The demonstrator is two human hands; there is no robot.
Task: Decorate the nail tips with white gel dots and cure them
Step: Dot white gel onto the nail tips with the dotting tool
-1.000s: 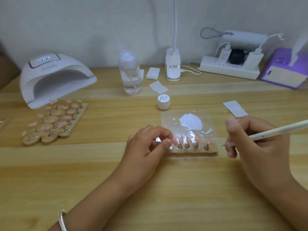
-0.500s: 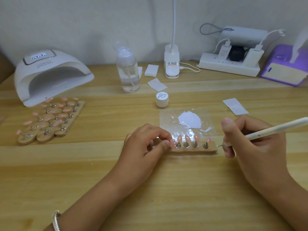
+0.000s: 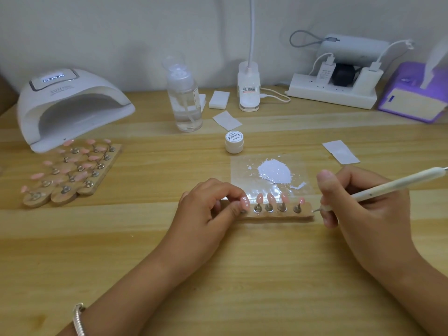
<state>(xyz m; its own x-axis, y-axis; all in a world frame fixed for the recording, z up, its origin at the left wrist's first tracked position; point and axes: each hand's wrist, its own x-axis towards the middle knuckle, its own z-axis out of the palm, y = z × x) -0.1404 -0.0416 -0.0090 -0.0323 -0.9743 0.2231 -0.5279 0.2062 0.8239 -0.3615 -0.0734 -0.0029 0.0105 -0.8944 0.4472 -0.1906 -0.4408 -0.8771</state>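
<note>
Nail tips (image 3: 271, 197), glossy pink, line a wooden strip (image 3: 306, 212) running left-right at frame centre; the left hand (image 3: 206, 212) pinches its left end, the right hand (image 3: 363, 209) grips a white dotting pen (image 3: 392, 184), point just right of the strip.

A wooden table (image 3: 218, 275) carries nail lamp (image 3: 70, 105), bottle (image 3: 185, 103), jar (image 3: 234, 142), power strip (image 3: 332, 95).

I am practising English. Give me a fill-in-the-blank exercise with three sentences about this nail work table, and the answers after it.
1. The wooden strip held by the left hand carries ____ pink nail tips.
2. The pen is held in the ____ hand.
3. The curing lamp stands on the ____ side of the table.

Missing words: five; right; left.
</note>
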